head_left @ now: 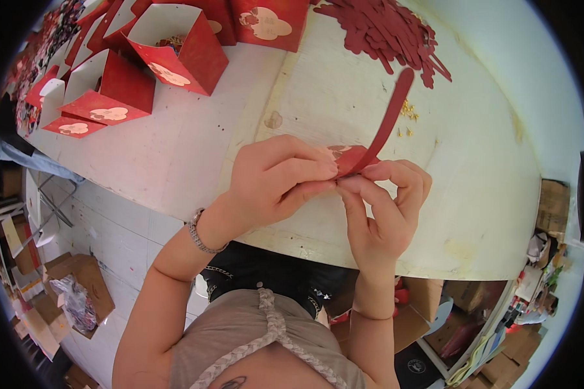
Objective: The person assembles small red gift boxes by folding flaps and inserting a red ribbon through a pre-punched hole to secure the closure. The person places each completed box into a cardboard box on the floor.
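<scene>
We noted the left hand pinching a red printed piece above the table, the right hand pinched tight at the foot of a dark red strip against it, presumably steadying the join. Loose strips and small gold pieces lay beyond, likely for easy reach.
</scene>
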The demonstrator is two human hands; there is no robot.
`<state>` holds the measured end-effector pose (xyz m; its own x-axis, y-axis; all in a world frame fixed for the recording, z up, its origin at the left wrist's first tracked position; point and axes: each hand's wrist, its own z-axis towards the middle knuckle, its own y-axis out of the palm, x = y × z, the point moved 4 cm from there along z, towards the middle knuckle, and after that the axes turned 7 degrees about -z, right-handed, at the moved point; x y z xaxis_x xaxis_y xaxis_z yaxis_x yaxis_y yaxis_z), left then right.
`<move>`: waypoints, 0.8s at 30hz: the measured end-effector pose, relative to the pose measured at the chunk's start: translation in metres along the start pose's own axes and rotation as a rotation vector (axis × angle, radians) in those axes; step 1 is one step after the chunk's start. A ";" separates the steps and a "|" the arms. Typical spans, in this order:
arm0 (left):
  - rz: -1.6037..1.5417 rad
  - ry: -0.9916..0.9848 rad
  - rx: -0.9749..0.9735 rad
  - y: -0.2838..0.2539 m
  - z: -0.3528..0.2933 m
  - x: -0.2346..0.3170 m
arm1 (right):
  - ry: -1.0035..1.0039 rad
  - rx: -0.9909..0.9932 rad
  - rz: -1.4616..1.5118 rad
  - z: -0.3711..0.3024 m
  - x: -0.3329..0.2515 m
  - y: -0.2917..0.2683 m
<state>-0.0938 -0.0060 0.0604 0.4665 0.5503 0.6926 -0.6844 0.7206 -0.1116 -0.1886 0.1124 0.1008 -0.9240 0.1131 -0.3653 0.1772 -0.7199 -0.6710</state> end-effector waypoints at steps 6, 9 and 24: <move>-0.017 -0.083 0.014 -0.002 0.000 -0.001 | 0.442 -0.116 0.541 -0.006 0.027 0.020; 0.055 -0.188 -0.086 -0.007 0.011 0.011 | 0.285 -0.174 0.650 -0.003 0.042 0.026; 0.273 -0.277 -0.362 -0.015 0.056 0.029 | -0.089 -0.004 0.350 0.001 0.019 0.018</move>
<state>-0.1012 -0.0245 0.1226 0.0992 0.6412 0.7609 -0.5003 0.6932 -0.5189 -0.2037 0.1012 0.0822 -0.8331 -0.1998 -0.5158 0.4891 -0.7016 -0.5182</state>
